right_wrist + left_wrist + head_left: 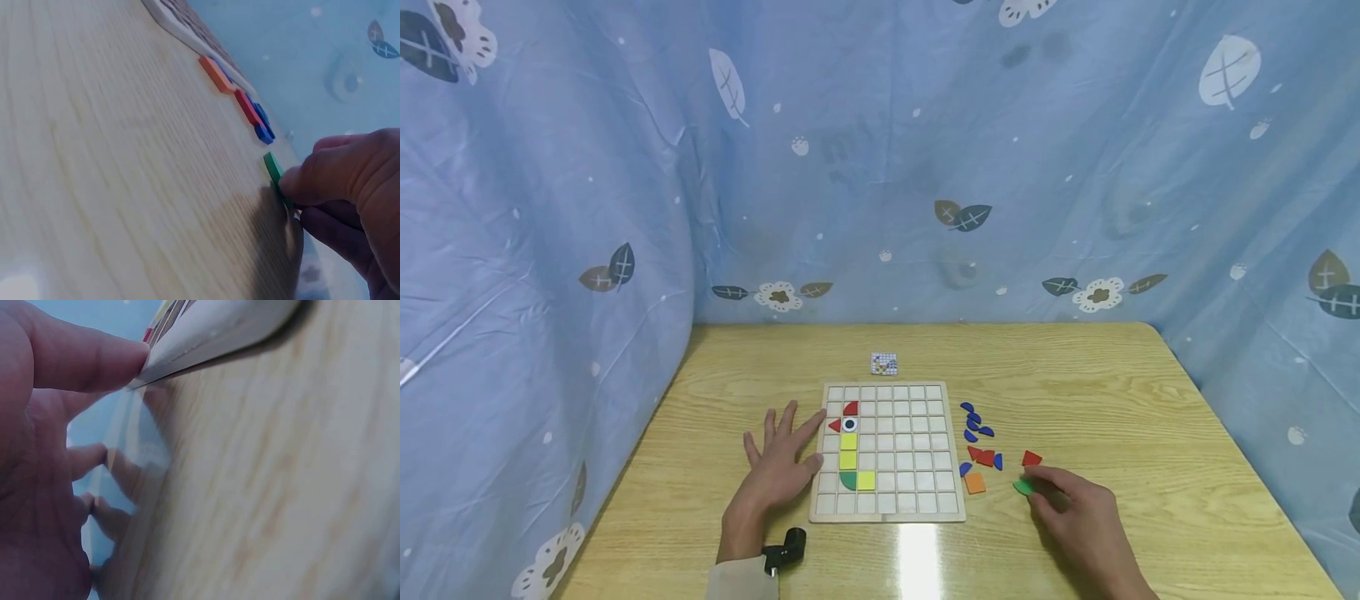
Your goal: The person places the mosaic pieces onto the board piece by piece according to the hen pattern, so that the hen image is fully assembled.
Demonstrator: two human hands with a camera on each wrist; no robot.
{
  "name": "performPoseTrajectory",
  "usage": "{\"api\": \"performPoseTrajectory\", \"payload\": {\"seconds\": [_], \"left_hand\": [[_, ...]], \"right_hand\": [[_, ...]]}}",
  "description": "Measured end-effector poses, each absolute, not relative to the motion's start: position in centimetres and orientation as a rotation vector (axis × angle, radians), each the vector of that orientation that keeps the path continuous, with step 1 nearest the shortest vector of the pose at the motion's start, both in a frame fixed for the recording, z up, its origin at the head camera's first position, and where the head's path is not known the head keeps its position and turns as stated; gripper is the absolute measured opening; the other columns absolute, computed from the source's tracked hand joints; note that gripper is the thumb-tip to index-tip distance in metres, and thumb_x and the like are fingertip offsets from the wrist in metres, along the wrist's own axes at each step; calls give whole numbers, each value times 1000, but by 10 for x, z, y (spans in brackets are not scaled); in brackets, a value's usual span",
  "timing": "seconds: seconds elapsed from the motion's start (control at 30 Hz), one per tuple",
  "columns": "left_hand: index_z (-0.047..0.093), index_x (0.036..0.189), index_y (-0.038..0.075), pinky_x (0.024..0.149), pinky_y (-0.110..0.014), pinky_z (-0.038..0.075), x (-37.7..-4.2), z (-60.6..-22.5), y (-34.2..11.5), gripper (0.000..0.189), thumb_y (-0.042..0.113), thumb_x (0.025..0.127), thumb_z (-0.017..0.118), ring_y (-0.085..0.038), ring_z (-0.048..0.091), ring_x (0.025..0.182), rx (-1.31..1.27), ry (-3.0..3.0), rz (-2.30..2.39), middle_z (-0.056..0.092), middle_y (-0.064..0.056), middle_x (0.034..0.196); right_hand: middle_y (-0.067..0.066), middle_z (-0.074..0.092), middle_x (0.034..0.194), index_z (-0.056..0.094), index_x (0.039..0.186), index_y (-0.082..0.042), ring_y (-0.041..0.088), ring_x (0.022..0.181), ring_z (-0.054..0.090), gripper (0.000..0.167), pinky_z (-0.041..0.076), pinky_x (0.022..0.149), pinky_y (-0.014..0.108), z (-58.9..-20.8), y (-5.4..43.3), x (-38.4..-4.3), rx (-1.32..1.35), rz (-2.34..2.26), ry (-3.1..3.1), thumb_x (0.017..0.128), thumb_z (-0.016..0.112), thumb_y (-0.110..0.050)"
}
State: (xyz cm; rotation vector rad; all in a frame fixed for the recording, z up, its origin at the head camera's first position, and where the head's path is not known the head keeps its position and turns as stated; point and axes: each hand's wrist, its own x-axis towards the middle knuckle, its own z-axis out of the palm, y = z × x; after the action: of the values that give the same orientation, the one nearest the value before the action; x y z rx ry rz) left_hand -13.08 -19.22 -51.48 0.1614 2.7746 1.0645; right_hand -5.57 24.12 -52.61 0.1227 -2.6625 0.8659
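A wooden grid board [917,517] lies on the table, and my left hand [775,471] rests at its left edge with fingers spread. In the left wrist view a fingertip [140,356] touches the board's side [212,356]. At the right, my right hand [1078,512] pinches a green tile [1022,487] with a curved edge between thumb and fingers. The right wrist view has this green tile [274,170] low at the tabletop, its far part hidden by the thumb. A red tile [1032,458] lies just beyond the right fingertips.
On the board's left columns sit yellow squares [847,459], a green quarter circle [848,480], red pieces [851,408] and an eye tile [849,424]. Blue half circles [973,418], red tiles [985,457] and an orange square [975,483] lie right of it. A pattern card [883,364] lies behind.
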Motion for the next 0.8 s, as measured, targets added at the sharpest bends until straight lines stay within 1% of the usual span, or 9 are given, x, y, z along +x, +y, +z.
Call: {"api": "performPoseTrajectory", "payload": {"seconds": [0.17, 0.27, 0.47, 0.63, 0.7, 0.8], "left_hand": [[49, 167, 23, 120, -82, -22, -132, -516, -192, 68, 15, 102, 66, -55, -10, 168, 161, 2774, 1064, 10, -24, 183], [49, 167, 23, 120, -82, -22, -132, -517, -192, 68, 15, 102, 66, -55, -10, 168, 162, 2773, 1065, 10, -24, 183], [48, 168, 22, 120, -82, -22, -132, -518, -193, 68, 15, 102, 66, -55, -10, 167, 166, 2771, 1067, 10, -25, 183], [48, 168, 22, 120, -82, -22, -132, -517, -193, 68, 15, 103, 66, -55, -10, 167, 168, 2773, 1060, 10, -25, 183], [48, 168, 22, 120, -82, -22, -132, -517, -193, 68, 15, 103, 66, -55, -11, 167, 169, 2775, 1060, 10, -25, 183], [49, 167, 21, 119, -82, -23, -132, -517, -193, 68, 15, 102, 66, -56, -10, 167, 182, 2778, 1092, 11, -26, 183]], "right_hand": [[-9, 85, 107, 85, 110, -17, 15, 103, 81, 41, 37, 95, -7, -528, 237, -59, 231, 901, -2648, 75, 96, 4], [-9, 85, 106, 85, 108, -16, 14, 102, 82, 42, 38, 96, -6, -529, 235, -61, 281, 898, -2633, 74, 96, 6], [-10, 84, 102, 85, 105, -17, 7, 97, 80, 40, 43, 92, -5, -530, 233, -63, 289, 919, -2629, 75, 95, 7], [-12, 83, 100, 85, 106, -18, 3, 92, 77, 38, 44, 92, -4, -524, 230, -66, 331, 985, -2610, 77, 94, 5], [-11, 84, 98, 86, 107, -16, 3, 89, 77, 39, 47, 90, -1, -521, 226, -70, 401, 1028, -2566, 77, 93, 7], [-6, 85, 100, 86, 109, -13, 6, 89, 79, 40, 53, 88, 5, -517, 217, -78, 525, 1082, -2501, 76, 92, 9]]}}
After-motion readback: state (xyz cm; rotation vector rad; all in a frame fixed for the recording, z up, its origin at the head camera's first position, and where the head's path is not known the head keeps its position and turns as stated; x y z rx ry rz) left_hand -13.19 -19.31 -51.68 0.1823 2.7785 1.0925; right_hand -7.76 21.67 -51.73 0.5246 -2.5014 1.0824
